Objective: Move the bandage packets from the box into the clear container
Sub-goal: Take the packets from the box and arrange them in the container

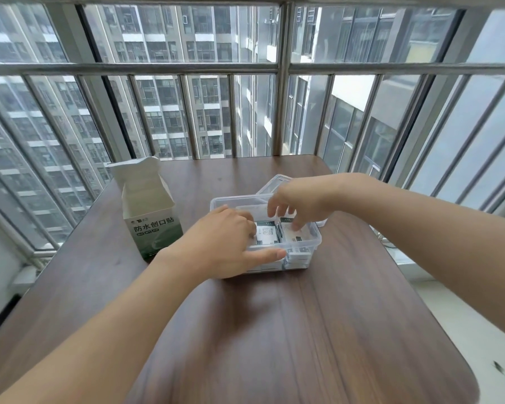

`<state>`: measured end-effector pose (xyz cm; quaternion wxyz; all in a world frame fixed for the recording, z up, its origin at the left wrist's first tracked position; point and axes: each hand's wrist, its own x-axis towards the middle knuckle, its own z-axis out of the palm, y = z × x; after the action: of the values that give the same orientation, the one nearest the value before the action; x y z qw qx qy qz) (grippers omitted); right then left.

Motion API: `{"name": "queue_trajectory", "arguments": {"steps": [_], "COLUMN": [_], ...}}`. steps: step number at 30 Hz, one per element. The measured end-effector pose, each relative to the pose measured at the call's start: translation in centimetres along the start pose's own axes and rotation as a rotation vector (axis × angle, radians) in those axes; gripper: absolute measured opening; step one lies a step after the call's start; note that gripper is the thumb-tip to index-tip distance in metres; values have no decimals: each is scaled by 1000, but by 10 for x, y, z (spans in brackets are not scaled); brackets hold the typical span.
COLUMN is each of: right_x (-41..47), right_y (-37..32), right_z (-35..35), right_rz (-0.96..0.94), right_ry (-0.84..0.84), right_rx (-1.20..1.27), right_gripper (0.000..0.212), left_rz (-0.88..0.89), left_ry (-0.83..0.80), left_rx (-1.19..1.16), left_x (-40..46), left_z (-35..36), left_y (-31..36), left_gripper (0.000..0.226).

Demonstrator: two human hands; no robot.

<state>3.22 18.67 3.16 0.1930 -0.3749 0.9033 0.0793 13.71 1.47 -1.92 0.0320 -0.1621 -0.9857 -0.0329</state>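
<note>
The clear container [316,242] stands mid-table and holds several white-and-green bandage packets [267,234] stacked in two rows. My left hand [222,246] reaches in from the front left. Its thumb lies straight along the outside of the front wall, and its fingers rest on the left row of packets. My right hand [296,201] hovers over the back right of the container with its fingers spread downward, the fingertips touching the right row. The green-and-white bandage box [150,217] stands upright to the left with its top flaps open; its inside is hidden.
The container's clear lid [275,182] lies just behind it, partly under my right hand. The dark wooden table [274,330] ends close behind the lid at a metal window railing [283,83]. The table's right edge drops to a white floor.
</note>
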Motion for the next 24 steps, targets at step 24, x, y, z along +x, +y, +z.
{"name": "queue_trajectory", "arguments": {"steps": [24], "right_x": [-13], "right_y": [14], "right_z": [-25], "right_rz": [68], "right_ry": [448], "right_rx": [348], "right_gripper": [16], "left_rz": [-34], "left_ry": [18], "left_rx": [-119], "left_x": [-5], "left_z": [-7], "left_y": [0], "left_gripper": [88]}}
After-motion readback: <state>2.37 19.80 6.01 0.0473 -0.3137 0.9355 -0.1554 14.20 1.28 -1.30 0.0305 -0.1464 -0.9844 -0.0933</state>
